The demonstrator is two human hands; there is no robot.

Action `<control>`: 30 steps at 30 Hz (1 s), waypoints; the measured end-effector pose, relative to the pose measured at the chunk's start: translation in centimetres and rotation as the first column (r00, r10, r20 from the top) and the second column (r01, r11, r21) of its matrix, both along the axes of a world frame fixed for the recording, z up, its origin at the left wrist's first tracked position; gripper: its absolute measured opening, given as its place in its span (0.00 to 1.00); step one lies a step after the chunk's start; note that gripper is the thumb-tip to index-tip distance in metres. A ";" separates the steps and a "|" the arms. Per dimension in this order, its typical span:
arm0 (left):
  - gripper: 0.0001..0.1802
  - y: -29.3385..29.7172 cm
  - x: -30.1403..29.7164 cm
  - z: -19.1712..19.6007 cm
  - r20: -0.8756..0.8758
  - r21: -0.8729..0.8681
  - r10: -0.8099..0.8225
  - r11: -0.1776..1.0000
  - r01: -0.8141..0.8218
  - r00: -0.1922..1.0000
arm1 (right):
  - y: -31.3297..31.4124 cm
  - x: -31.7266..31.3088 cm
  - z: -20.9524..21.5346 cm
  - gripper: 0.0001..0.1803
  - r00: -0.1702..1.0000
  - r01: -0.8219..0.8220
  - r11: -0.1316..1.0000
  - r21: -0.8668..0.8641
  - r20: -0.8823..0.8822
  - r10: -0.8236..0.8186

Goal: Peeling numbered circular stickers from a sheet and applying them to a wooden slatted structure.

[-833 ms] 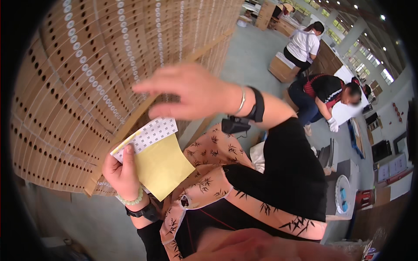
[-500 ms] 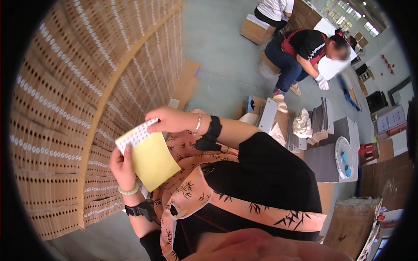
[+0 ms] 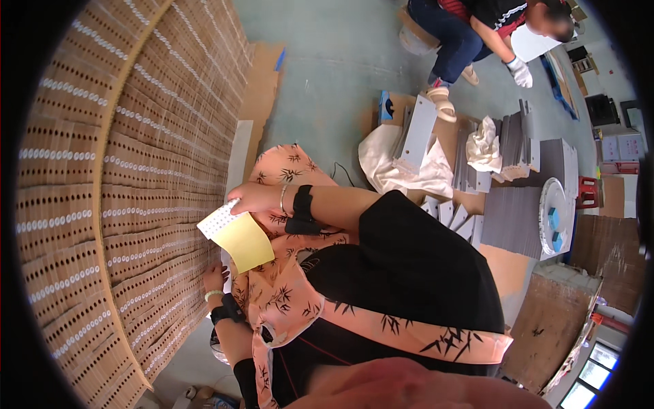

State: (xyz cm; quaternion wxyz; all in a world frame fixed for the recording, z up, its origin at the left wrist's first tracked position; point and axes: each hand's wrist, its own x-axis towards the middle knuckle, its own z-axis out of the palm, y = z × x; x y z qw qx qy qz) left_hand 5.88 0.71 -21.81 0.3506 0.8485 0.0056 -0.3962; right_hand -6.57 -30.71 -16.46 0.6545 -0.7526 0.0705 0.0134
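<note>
My right hand (image 3: 253,198) pinches a sheet of small white labels with dark dots (image 3: 219,219) by its upper edge. The sheet's yellow backing (image 3: 246,247) hangs below, in front of my patterned apron (image 3: 283,300). Lower down, my left hand (image 3: 215,278) is off the sheet, at the face of the tall wall of stacked brown cardboard (image 3: 163,225). Its fingers are closed and partly hidden; anything between them is too small to make out. Rows of dark holes and white round stickers (image 3: 58,220) run along the cardboard.
A person in a white glove (image 3: 520,72) sits bent over at the upper right. Grey board stacks (image 3: 511,221), crumpled white cloth (image 3: 484,146) and a round white lid (image 3: 552,198) with blue pieces stand to my right. A cardboard box (image 3: 552,327) is at the lower right.
My left hand has let go of the label sheet and moved down to the cardboard wall. My right hand keeps the sheet. The view has shifted, with the other person now higher in it.
</note>
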 end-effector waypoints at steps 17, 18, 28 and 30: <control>0.16 -0.8 1.8 -2.8 0.037 -0.203 0.088 0.976 -0.078 0.995 | -1.6 0.5 -1.9 0.20 0.971 0.115 0.985 0.129 -0.222 -0.085; 0.16 -1.3 2.0 -2.7 0.030 -0.254 0.148 0.958 -0.136 0.989 | -2.1 0.1 -1.2 0.20 0.972 0.102 0.989 0.107 -0.222 -0.076; 0.12 -7.0 -1.8 5.3 0.595 -0.374 0.069 0.906 0.200 0.801 | -2.0 -1.4 -1.5 0.19 0.991 0.021 1.000 -0.006 -0.135 -0.021; 0.10 -8.1 -3.5 9.4 0.760 -0.281 -0.008 0.898 0.339 0.650 | -1.2 -1.5 -1.4 0.19 0.996 -0.045 0.992 -0.117 -0.082 0.035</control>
